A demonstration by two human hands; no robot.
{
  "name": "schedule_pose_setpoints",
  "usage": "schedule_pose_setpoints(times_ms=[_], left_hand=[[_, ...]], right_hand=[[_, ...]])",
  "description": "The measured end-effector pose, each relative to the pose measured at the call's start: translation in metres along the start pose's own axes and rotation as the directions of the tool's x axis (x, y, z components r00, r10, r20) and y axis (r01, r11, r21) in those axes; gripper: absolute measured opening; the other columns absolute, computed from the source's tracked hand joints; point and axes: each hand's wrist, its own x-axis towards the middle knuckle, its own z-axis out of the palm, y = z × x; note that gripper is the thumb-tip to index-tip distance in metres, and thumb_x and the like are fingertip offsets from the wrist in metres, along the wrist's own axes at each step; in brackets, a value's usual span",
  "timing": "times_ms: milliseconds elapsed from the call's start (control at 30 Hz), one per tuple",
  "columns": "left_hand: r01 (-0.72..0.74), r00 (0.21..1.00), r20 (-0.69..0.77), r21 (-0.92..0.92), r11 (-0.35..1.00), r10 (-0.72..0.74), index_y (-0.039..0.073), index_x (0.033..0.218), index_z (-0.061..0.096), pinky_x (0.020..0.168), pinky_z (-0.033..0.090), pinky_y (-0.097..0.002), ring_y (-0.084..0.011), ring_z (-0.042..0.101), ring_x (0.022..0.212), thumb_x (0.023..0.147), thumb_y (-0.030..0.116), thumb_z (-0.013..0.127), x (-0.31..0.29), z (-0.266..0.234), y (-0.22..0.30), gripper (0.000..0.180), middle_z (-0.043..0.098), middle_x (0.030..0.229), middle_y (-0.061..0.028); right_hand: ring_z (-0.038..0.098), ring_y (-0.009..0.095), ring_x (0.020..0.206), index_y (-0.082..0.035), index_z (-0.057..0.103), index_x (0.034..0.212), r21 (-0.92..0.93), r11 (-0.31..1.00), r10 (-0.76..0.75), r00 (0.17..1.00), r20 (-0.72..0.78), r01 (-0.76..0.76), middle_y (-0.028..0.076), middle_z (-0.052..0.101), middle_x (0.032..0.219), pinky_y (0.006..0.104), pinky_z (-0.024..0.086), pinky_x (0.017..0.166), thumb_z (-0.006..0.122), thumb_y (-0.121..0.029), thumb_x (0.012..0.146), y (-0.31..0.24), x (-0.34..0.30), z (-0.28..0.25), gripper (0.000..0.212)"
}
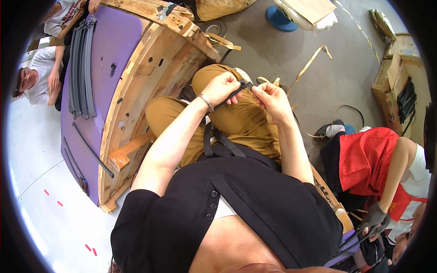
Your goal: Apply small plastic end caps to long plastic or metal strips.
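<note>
Above my lap, my left hand (223, 89) is closed round a narrow black strip (234, 93), whose end shows a small round opening. My right hand (271, 98) pinches a small black piece (249, 85) between thumb and fingertips, right beside that end. Whether the piece touches the strip or is part of it, I cannot tell. On the purple mat (119, 45) to the left lie several long dark grey strips (82, 68) in a bundle. A few loose thin strips (92, 150) lie nearer on the same mat.
A wooden crate frame (150, 63) carries the mat on my left. Yellow strapping bands (314, 59) lie on the floor ahead. On the right, a person in a red apron (368, 157) handles dark strips; behind stands a box (393, 91) of black pieces. Other people sit at far left.
</note>
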Motion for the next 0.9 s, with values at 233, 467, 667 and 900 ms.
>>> schedule_pose_setpoints(times_ms=[233,467,667,900], left_hand=[[-0.002,1.000,-0.006,0.016,1.000,0.002,0.004,0.085,0.048,0.044,0.043,-0.0200,-0.0096,0.057,0.051,0.087,0.018,0.051,0.000,0.000,-0.001,0.015,0.063,0.073,-0.0088],[0.002,1.000,0.010,-0.091,0.996,-0.001,0.004,0.085,0.048,0.043,0.044,-0.0207,-0.0108,0.057,0.051,0.088,0.019,0.043,0.002,-0.002,-0.004,0.016,0.063,0.072,-0.0091],[0.010,1.000,-0.001,-0.088,0.996,-0.010,0.004,0.085,0.048,0.043,0.044,-0.0209,-0.0113,0.058,0.052,0.088,0.019,0.043,0.001,-0.002,-0.003,0.017,0.063,0.072,-0.0091],[0.015,1.000,-0.001,-0.090,0.996,-0.015,0.004,0.085,0.048,0.043,0.044,-0.0206,-0.0114,0.058,0.052,0.087,0.021,0.044,0.001,-0.002,-0.003,0.018,0.062,0.072,-0.0092]], right_hand=[[0.043,0.003,0.051,-0.009,0.053,0.071,0.026,0.999,-0.018,1.000,0.007,0.018,-0.003,0.052,0.062,0.0167,0.034,0.047,0.063,-0.021,0.083,0.000,-0.002,0.005,0.020],[0.042,0.003,0.048,-0.007,0.054,0.072,0.051,0.999,-0.010,0.998,-0.059,0.013,-0.003,0.051,0.058,0.0167,0.034,0.045,0.067,-0.023,0.080,0.004,0.002,0.019,0.023],[0.043,0.004,0.050,-0.008,0.055,0.072,0.046,0.999,0.018,0.998,-0.066,-0.015,-0.003,0.052,0.061,0.0176,0.033,0.046,0.064,-0.023,0.082,0.007,0.004,0.023,0.021],[0.042,0.004,0.048,-0.008,0.053,0.070,0.015,1.000,0.018,0.994,-0.111,-0.017,-0.003,0.051,0.059,0.0177,0.033,0.046,0.064,-0.023,0.082,0.006,0.005,0.026,0.022]])
